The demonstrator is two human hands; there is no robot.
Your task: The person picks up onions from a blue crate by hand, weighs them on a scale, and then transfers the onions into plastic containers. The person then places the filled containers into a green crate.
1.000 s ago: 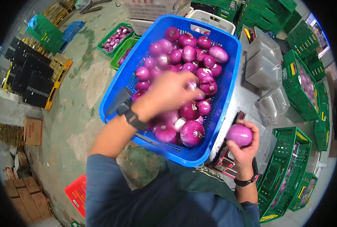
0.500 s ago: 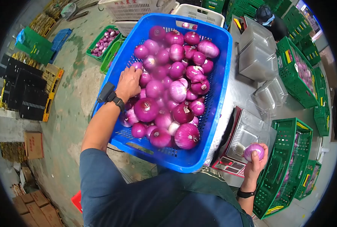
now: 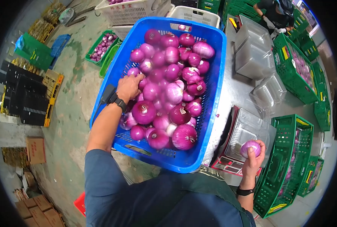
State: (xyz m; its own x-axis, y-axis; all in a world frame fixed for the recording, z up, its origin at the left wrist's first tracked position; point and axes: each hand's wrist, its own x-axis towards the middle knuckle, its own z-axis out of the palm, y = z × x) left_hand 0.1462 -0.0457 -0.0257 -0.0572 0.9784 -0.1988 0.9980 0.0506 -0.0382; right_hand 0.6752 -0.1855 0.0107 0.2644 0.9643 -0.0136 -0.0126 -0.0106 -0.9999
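Observation:
My right hand is closed around a red onion, thumb across its near side, just above the near right corner of a clear plastic container. That container lies on a scale with a red-edged panel. My left hand reaches over the left side of a blue plastic basket heaped with red onions. Its fingers curl over an onion near the basket's left wall and partly cover it. A dark strap and a small device sit on the left wrist.
Stacked clear containers stand on the metal table. Green crates line the right side. White crates are behind the basket. A co-worker with gloved hands is at the far right. Boxes and pallets lie left.
The left fingers have shifted onto an onion beside them. The right hand keeps its onion, nearly in place. The view has shifted slightly, and the co-worker has straightened, showing gloved hands.

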